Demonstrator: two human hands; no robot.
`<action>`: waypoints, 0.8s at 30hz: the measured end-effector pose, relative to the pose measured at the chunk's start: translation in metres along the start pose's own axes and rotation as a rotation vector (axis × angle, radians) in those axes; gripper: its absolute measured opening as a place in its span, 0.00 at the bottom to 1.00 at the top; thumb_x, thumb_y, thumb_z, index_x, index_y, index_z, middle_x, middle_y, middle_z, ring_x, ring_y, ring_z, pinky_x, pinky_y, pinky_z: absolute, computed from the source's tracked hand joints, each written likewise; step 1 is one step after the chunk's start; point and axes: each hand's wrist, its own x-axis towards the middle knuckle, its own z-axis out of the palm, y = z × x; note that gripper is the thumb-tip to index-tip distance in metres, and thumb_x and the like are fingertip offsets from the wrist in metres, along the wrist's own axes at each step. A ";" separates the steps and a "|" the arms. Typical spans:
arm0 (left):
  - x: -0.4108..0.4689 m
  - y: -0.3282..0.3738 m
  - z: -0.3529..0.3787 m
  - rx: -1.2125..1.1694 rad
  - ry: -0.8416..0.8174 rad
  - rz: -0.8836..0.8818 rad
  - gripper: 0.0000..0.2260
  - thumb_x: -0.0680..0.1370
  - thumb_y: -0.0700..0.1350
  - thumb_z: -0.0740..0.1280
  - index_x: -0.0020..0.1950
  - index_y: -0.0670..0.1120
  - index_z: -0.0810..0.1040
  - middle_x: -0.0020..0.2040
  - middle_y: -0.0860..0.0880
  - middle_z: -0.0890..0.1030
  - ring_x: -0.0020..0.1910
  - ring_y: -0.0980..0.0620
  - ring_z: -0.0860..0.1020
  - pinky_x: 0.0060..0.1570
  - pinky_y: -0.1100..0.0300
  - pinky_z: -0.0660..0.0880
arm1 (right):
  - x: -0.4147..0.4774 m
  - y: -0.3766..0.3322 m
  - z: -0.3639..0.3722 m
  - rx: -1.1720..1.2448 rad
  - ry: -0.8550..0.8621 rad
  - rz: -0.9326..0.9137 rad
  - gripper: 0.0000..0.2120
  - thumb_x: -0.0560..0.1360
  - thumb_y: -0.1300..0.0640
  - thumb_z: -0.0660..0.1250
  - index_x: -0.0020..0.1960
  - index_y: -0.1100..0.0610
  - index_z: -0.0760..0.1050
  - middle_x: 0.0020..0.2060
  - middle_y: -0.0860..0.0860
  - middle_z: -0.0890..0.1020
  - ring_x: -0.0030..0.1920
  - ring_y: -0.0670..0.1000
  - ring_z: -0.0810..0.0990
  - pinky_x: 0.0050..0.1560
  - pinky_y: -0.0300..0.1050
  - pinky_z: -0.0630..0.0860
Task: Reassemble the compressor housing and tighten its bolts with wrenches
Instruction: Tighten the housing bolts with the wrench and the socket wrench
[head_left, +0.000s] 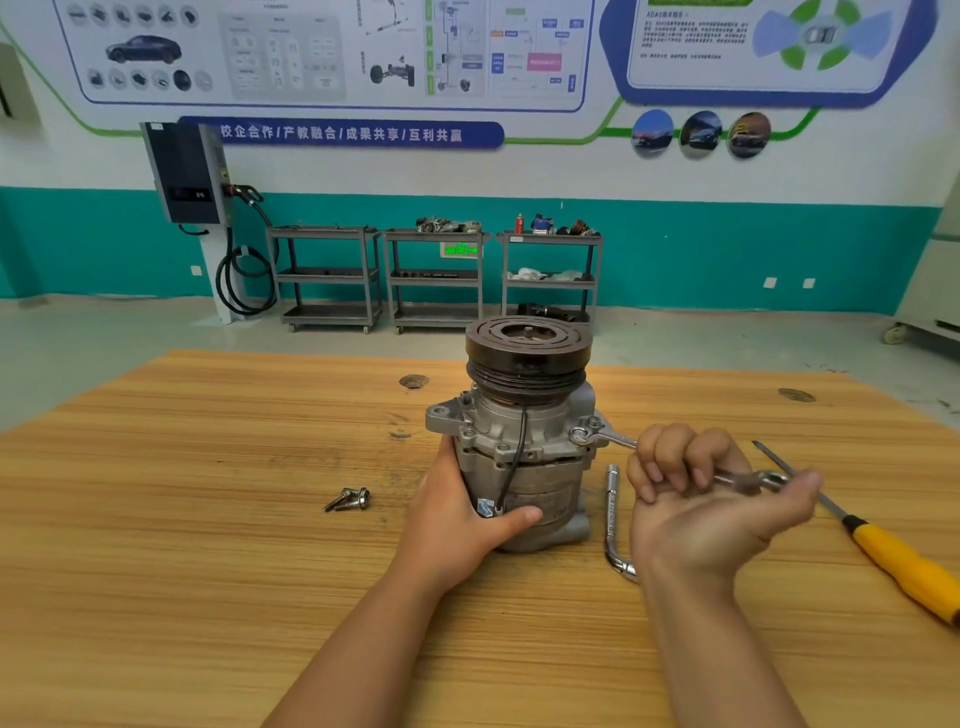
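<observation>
Standing upright near the middle of the bench (208, 519), pulley end up, the one compressor (498, 431) shows a dark grooved pulley (527, 353) over a grey cast housing (545, 483), with a black wire (518, 452) running down its front. The left grip (462, 514) clasps the lower housing, thumb across the front. The right grip (701, 499), palm up, curls its fingers round one combination wrench (608, 439) whose far end sits at the housing's right flange. Two loose bolts (349, 499) lie to the left; one L-shaped socket wrench (613, 514) and one yellow-handled screwdriver (904, 561) lie to the right.
</observation>
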 end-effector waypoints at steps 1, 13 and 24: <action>0.000 0.001 0.000 0.002 0.002 0.003 0.41 0.56 0.68 0.73 0.65 0.65 0.59 0.60 0.64 0.71 0.63 0.56 0.70 0.62 0.54 0.69 | -0.006 0.001 0.002 -0.038 -0.037 -0.046 0.29 0.74 0.34 0.39 0.25 0.53 0.57 0.22 0.48 0.58 0.27 0.48 0.59 0.26 0.35 0.54; 0.002 -0.001 0.003 -0.016 0.019 0.015 0.31 0.61 0.69 0.65 0.60 0.57 0.66 0.47 0.59 0.75 0.51 0.48 0.77 0.48 0.52 0.74 | -0.044 0.039 0.029 -1.018 -0.536 -0.584 0.34 0.77 0.33 0.42 0.31 0.60 0.64 0.30 0.50 0.65 0.34 0.49 0.63 0.35 0.43 0.61; 0.001 0.001 0.000 -0.004 0.003 0.005 0.42 0.57 0.66 0.72 0.68 0.56 0.64 0.61 0.59 0.74 0.61 0.55 0.72 0.59 0.53 0.71 | -0.009 0.008 0.031 -0.646 -0.569 -0.332 0.24 0.77 0.33 0.48 0.38 0.50 0.68 0.32 0.44 0.69 0.34 0.46 0.68 0.37 0.39 0.66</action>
